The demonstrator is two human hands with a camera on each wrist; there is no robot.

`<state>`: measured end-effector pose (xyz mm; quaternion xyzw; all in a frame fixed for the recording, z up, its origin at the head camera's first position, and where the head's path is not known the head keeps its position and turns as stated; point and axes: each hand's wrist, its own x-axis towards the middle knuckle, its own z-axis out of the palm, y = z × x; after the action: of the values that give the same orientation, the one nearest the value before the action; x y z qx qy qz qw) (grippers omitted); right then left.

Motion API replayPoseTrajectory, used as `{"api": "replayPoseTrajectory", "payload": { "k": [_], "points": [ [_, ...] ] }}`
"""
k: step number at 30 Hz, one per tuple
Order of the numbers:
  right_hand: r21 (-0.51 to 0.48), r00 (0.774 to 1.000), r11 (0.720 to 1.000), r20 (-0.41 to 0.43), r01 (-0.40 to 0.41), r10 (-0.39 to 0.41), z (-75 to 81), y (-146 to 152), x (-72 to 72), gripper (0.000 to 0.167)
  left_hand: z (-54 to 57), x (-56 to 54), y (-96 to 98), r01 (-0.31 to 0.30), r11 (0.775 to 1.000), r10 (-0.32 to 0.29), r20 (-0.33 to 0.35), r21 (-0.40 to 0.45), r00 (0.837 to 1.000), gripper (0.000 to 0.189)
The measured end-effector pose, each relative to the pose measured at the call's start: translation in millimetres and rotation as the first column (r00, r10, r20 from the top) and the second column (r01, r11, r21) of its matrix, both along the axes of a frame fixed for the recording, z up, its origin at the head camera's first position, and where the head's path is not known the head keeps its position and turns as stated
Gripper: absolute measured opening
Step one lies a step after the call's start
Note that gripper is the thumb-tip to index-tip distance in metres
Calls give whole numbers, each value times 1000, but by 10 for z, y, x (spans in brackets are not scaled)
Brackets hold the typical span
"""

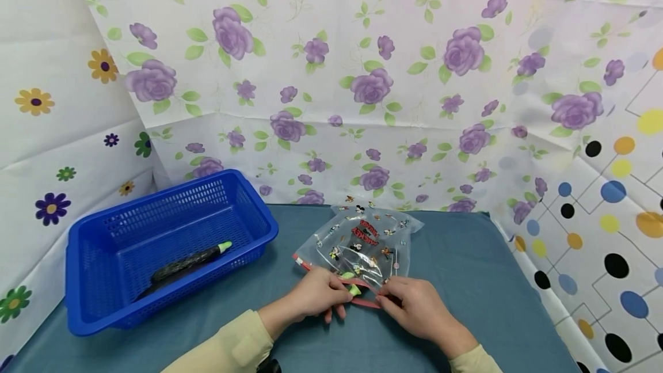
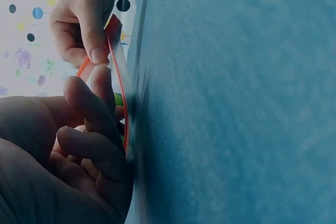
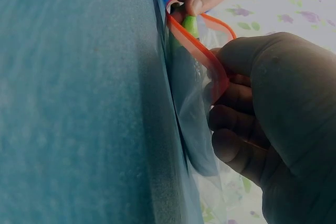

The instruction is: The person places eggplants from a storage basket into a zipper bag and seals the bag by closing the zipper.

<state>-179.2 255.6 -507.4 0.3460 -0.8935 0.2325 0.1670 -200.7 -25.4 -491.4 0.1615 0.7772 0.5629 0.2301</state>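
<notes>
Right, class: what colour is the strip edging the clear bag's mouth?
The strip is orange-red, showing best in the right wrist view.

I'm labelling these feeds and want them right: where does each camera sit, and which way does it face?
Head: on the person's head, facing forward and down at the blue basket and clear bag; both hands and sleeves show.
Left wrist: on that wrist, looking past the left hand to the bag, with the right hand beyond.
Right wrist: on that wrist, looking past the right hand to the bag; part of the left hand shows at the top.
Shared: both wrist views show the bag's red edge.
</notes>
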Motion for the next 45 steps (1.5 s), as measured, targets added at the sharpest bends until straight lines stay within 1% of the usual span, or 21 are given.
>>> {"api": "replayPoseTrajectory", "payload": {
  "k": [5,11,15,21,29,33,37,40,45],
  "points": [
    [-5,1000,1000,2,-2,2,-3,2,-1,16,-9,-6,13,-5,1000,5,-7,-1,1000,15],
    [-5,1000,1000,12,0,0,-12,-1,10,16,-17,-16,33,-9,999,8,-32,-32,999,25],
    [-5,1000,1000,14,1,-1,-13,-1,13,15,5,-16,41,-12,999,11,-33,-50,999,28],
    [-1,1000,1000,23,-1,1,0,-8,5,14,7,-27,10,-2,999,1,-35,-39,999,32],
    [5,1000,1000,13,-3,3,-11,-8,-2,14,42,-29,-58,-3,999,2,-25,-49,1000,31],
    [4,1000,1000,3,-4,4,-12,-2,-2,14,73,-52,-98,-6,999,5,-42,-41,999,28],
    [-3,1000,1000,-3,-7,7,-10,5,0,15,124,-88,-146,-21,999,18,-59,-44,998,30],
    [-5,1000,1000,-7,-10,10,-10,8,0,16,174,-115,-186,-28,998,25,-62,-48,998,34],
    [-1,1000,1000,-11,-9,9,-14,9,-6,16,271,-148,-262,-44,998,41,-69,-42,997,36]
  ]
}}
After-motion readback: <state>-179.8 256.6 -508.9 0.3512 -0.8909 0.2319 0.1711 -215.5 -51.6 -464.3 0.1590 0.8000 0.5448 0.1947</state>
